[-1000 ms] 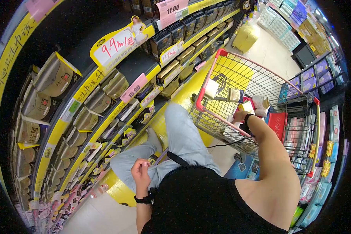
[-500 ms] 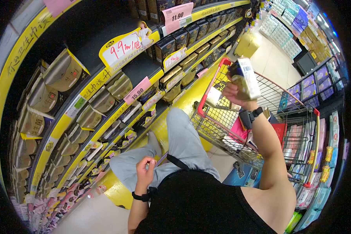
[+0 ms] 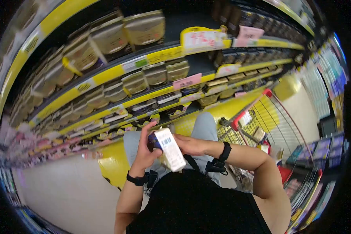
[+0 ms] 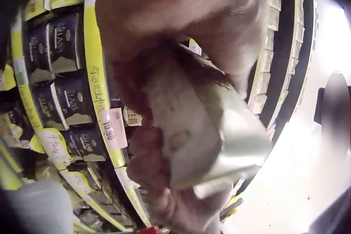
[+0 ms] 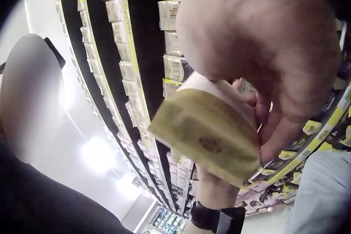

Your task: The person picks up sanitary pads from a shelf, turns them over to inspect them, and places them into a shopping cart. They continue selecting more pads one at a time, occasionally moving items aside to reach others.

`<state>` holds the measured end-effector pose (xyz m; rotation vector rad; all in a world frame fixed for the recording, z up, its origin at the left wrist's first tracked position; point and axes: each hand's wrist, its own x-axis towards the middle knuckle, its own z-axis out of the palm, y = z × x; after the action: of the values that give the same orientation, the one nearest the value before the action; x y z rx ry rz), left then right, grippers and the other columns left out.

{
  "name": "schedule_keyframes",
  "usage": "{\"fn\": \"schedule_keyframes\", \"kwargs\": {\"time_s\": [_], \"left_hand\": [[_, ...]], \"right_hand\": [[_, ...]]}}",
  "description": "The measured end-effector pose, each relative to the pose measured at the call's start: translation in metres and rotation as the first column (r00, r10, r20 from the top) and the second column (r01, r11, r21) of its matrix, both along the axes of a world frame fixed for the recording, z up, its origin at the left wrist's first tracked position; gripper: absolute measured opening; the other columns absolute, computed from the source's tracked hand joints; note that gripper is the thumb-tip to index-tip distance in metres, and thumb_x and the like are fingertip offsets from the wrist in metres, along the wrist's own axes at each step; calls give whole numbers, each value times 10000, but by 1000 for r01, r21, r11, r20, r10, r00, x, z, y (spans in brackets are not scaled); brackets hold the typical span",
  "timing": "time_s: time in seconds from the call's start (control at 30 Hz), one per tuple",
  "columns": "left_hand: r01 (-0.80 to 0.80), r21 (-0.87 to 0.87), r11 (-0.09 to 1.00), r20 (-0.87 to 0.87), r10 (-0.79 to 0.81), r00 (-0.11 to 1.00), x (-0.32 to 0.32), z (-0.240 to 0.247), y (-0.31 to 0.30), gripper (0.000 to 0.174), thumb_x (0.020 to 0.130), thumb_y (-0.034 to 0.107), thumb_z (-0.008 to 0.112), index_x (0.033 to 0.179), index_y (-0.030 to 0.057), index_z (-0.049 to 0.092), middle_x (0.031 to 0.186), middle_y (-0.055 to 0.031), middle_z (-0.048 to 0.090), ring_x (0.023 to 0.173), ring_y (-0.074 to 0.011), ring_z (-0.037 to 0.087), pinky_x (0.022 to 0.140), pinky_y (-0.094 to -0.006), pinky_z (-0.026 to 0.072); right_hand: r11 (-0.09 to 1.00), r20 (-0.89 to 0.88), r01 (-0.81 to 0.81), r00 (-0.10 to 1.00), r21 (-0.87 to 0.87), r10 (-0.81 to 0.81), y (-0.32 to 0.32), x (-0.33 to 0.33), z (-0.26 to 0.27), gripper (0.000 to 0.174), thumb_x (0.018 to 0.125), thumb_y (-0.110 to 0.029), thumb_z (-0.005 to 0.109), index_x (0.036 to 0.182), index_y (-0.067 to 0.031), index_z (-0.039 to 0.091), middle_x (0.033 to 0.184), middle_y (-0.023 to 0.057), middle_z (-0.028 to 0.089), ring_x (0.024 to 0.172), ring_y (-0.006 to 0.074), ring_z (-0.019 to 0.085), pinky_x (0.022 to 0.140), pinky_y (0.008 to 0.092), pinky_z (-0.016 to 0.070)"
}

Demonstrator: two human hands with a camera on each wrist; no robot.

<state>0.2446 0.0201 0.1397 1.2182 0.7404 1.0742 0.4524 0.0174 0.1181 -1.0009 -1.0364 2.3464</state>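
A soft pack of sanitary pads (image 3: 170, 150) is held in front of the chest, its white barcode side facing up. My left hand (image 3: 145, 152) grips its dark blue end, with the thumb across the near edge. From the other side my right hand (image 3: 191, 146) holds the pack, most of its fingers hidden behind it. In the left wrist view the left hand (image 4: 186, 9) hangs over the pale pack (image 4: 189, 135). The right wrist view shows the right hand (image 5: 258, 36) with fingers curled at the edge of the olive-gold face of the pack (image 5: 205, 135).
Curved shelves with yellow edges (image 3: 156, 57) run across the front, lined with similar packs (image 3: 144, 27). A pink price tag (image 3: 187, 82) hangs from one. At the right stands a wire shopping cart with red corners (image 3: 235, 124), holding several goods. My knees (image 3: 206, 126) lie below the hands.
The right hand has lifted the pack out of the cart and brought it left to the chest. The left hand has risen from the lap and taken hold of it. The head view has turned toward the shelves.
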Motion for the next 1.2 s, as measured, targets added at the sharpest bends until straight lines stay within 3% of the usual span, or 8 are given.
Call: {"fn": "schedule_keyframes", "kwargs": {"time_s": [0.07, 0.27, 0.37, 0.47, 0.6, 0.73, 0.77, 1.2], "left_hand": [[-142, -104, 984, 29, 146, 989, -7, -22, -4, 817, 788, 378, 852, 1391, 62, 402, 1242, -83, 566, 1098, -177, 587, 953, -322, 471], [-321, -115, 940, -112, 309, 944, 6, -34, -10, 503, 950, 304, 697, 1325, 44, 486, 1198, -83, 576, 1119, -156, 529, 975, -299, 432], [-341, -78, 937, -168, 325, 931, 8, -39, -6, 411, 1007, 265, 609, 1332, 33, 513, 1207, -78, 592, 1089, -158, 570, 913, -294, 488], [-332, -309, 891, 6, 351, 936, 1, -35, 1, 366, 1016, 235, 583, 1316, 34, 528, 1210, -88, 608, 1029, -170, 630, 785, -295, 562], [-294, -262, 919, 29, 312, 950, 3, -40, 0, 513, 973, 193, 603, 1413, 50, 379, 1185, -119, 625, 971, -192, 670, 638, -306, 588], [-130, -192, 973, 66, 145, 987, 10, -49, -10, 734, 856, 82, 734, 1448, 82, 299, 1349, -117, 520, 1224, -220, 543, 977, -370, 506], [-100, -192, 976, 72, 115, 991, 13, -50, -15, 814, 821, 48, 770, 1461, 89, 267, 1423, -108, 435, 1316, -219, 452, 1101, -383, 395], [-67, -150, 986, -33, 63, 997, 20, -45, -17, 917, 804, 122, 835, 1475, 95, 211, 1385, -135, 454, 1245, -226, 515, 1026, -386, 471]], "right_hand": [[990, -215, -46, 976, -130, 17, 4, 4, -2, 671, 1061, -508, 359, 1549, -62, 241, 1477, 121, 432, 1335, 215, 447, 1062, 413, 459], [941, 94, -223, 974, 253, 206, 16, 23, 17, 681, 990, -355, 621, 1484, -28, 285, 1360, 154, 512, 1256, 222, 527, 945, 365, 556], [988, 70, -31, 997, 150, 21, 22, 32, 6, 622, 954, -277, 684, 1425, -59, 342, 1300, 155, 521, 1188, 222, 561, 915, 363, 572], [963, 3, 261, 965, 73, -262, 31, 40, 2, 479, 978, -244, 649, 1347, -78, 392, 1255, 145, 536, 1161, 232, 577, 920, 369, 556], [853, -140, 508, 859, 120, -492, 44, 49, -6, 408, 961, -144, 664, 1280, -69, 421, 1227, 136, 577, 1156, 205, 587, 979, 359, 504], [812, -208, 484, 874, 325, -438, 46, 46, -2, 387, 910, -31, 696, 1251, -17, 514, 1234, 104, 605, 1163, 174, 581, 1007, 324, 469], [817, -178, 439, 899, 373, -401, 46, 45, -4, 379, 913, -32, 692, 1255, -10, 533, 1234, 93, 609, 1166, 164, 576, 1011, 319, 465], [676, 20, 230, 940, 700, -340, 44, 47, -7, 446, 947, -128, 658, 1366, -31, 539, 1306, 100, 602, 1172, 165, 567, 1008, 319, 459]]}}
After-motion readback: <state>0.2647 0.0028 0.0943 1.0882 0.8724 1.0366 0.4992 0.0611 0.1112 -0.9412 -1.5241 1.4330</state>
